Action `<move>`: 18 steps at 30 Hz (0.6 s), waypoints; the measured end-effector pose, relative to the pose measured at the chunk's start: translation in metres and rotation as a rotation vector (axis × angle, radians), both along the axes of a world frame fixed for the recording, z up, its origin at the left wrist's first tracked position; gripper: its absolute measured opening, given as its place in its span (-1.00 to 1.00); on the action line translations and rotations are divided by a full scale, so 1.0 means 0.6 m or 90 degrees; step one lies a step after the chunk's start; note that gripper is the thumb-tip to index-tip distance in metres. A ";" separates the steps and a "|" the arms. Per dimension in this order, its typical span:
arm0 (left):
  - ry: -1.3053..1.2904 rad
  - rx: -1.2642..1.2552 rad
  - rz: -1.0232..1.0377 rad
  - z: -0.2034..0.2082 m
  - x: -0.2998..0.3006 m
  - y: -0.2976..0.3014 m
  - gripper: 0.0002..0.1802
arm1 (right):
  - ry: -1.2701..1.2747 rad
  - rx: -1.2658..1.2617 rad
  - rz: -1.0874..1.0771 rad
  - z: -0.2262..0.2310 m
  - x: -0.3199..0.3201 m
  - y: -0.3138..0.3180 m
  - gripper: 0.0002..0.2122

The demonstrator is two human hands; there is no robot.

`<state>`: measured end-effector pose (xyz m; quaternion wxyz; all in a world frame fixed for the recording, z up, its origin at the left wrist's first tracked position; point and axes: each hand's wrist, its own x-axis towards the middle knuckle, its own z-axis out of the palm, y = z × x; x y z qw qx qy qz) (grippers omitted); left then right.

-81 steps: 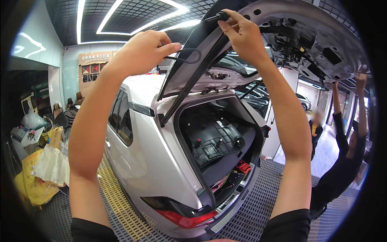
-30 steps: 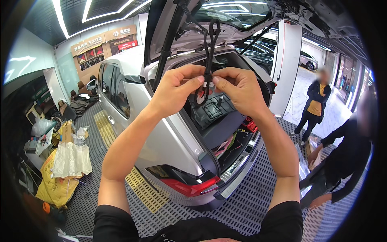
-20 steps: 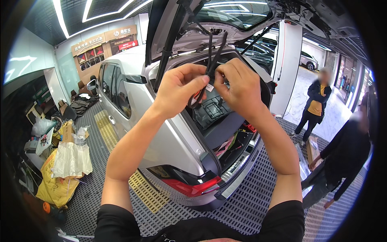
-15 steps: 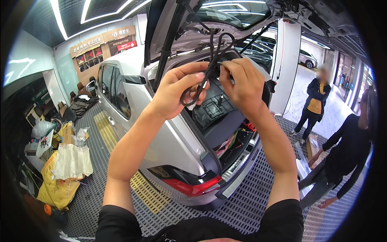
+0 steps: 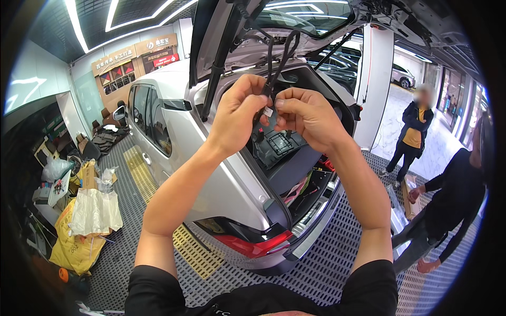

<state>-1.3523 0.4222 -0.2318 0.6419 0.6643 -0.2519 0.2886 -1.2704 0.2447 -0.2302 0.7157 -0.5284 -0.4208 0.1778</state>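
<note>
Raised in front of the open rear of a silver car (image 5: 221, 168), both my hands work close together. My left hand (image 5: 238, 113) is closed round a black cable (image 5: 284, 59), which rises in loops above the fingers toward the lifted tailgate (image 5: 213, 68). A small white tag (image 5: 268, 111) shows at the cable's lower part, between the hands. Just right of it, my right hand (image 5: 311, 116) is pinched, thumb against forefinger; what lies in the pinch is too small to make out. Below the hands, a black plastic tray-like panel (image 5: 282, 145) lies in the boot.
The red tail light (image 5: 253, 243) and rear bumper (image 5: 311, 231) are below me. On the right stand a person in a yellow top (image 5: 414, 131) and another in black (image 5: 448, 200). Yellow bags and wrapping (image 5: 79, 237) are piled at left on the grated floor (image 5: 132, 274).
The cable's lower loop no longer hangs below my left hand, and the white tag now shows. My right hand has turned and dropped slightly. The person in black has moved their hands.
</note>
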 end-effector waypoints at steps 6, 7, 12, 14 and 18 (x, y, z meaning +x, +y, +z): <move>-0.020 0.085 0.074 0.004 -0.008 0.001 -0.78 | -0.014 0.009 0.010 0.006 -0.005 0.004 -0.88; -0.021 0.093 0.071 0.004 -0.006 0.004 -0.78 | -0.017 0.010 0.006 0.005 -0.002 0.005 -0.88; -0.028 0.100 0.057 0.004 -0.001 0.009 -0.76 | 0.015 0.027 0.086 0.005 0.008 0.003 -0.82; -0.040 0.112 0.066 0.005 -0.001 0.007 -0.76 | 0.019 0.027 0.128 0.004 0.015 0.005 -0.81; -0.045 0.129 0.140 0.006 -0.009 0.009 -0.79 | -0.189 -0.001 -0.070 0.012 0.001 0.011 -0.81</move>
